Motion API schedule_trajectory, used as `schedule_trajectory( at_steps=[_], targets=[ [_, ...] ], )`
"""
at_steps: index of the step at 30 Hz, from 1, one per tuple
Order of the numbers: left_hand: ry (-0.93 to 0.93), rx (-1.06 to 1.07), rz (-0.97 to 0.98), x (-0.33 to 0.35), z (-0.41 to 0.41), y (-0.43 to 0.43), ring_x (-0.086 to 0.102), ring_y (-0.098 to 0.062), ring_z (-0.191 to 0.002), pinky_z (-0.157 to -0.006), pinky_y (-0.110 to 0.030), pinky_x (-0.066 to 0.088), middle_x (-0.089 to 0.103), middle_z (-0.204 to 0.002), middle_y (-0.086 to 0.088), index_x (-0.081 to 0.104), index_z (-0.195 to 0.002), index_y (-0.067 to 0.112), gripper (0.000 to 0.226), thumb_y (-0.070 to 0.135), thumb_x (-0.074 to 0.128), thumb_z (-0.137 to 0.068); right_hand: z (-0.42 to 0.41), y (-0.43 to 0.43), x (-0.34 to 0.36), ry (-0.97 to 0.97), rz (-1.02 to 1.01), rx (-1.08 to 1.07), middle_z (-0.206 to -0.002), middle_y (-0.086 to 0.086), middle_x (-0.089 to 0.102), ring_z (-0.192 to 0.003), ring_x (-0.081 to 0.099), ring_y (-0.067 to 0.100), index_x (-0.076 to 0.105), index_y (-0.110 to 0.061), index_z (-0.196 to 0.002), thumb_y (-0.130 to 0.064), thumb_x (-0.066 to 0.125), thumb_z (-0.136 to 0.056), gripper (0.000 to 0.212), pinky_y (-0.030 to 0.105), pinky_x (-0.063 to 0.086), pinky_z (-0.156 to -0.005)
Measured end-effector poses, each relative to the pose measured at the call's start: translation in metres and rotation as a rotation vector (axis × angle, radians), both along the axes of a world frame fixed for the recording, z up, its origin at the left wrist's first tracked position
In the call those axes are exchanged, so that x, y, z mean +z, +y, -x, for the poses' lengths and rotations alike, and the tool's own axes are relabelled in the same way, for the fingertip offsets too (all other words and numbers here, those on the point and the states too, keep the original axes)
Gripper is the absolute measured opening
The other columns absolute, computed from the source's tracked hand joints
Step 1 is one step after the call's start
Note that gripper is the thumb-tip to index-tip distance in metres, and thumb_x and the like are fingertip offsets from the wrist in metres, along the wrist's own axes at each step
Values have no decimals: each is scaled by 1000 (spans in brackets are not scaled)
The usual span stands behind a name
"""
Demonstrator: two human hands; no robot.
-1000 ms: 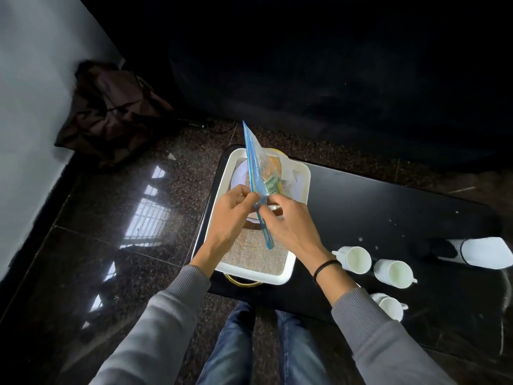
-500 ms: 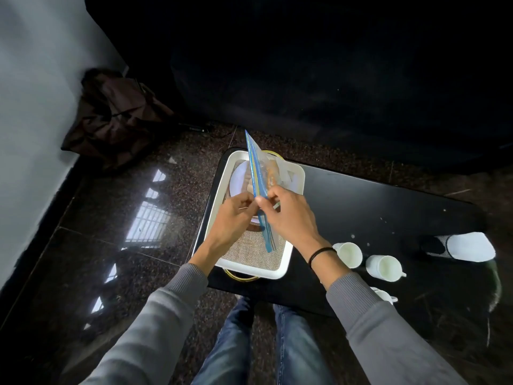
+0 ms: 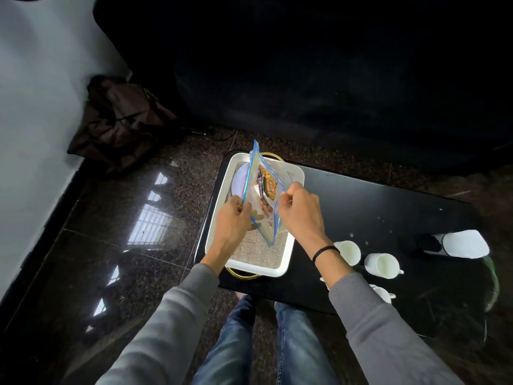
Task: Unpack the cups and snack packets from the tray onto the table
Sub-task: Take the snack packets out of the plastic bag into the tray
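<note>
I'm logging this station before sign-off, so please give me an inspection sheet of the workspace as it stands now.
Surface: black table, a few pale specks.
Job's things: white tray at the table's left end; zip bag of snack packets held open above it; three white cups on the table.
Clutter: white roll lying at the right.
Grippers: left hand and right hand each pinch a side of the bag's mouth.
Cables: one on the floor.
Surroundings: brown bag by the wall.

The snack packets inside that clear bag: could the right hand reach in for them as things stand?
Probably not yet. The right hand and left hand each grip one side of the bag, holding its mouth open above the tray. The snack packets lie exposed, but a hand must let go first.
</note>
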State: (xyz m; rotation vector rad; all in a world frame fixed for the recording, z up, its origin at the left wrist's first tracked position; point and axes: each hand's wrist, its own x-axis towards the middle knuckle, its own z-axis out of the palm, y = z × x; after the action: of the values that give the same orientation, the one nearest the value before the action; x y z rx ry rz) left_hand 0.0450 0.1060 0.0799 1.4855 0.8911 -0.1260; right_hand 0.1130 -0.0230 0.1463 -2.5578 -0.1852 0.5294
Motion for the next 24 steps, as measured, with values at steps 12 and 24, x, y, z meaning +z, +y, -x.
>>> schedule_trajectory(
  at_steps=[12,24],
  targets=[
    [142,-416,-826,16,-11,16,68,-34,-106,-76,-45,53,57,-137,-4,36,-143,14,69,41,72,-90,7,-14,8,-243,68,228,-91,6,63,-80,66,29,49,-12,-96,-18,52,-101,9,33,46,-57],
    [238,-418,-867,2,-12,58,65,-44,-100,-75,-45,48,71,-113,-20,49,-136,15,37,17,53,-99,2,-28,9,-319,73,180,-89,8,66,-65,47,18,57,-6,-102,-16,54,-100,11,22,28,-51]
  ],
)
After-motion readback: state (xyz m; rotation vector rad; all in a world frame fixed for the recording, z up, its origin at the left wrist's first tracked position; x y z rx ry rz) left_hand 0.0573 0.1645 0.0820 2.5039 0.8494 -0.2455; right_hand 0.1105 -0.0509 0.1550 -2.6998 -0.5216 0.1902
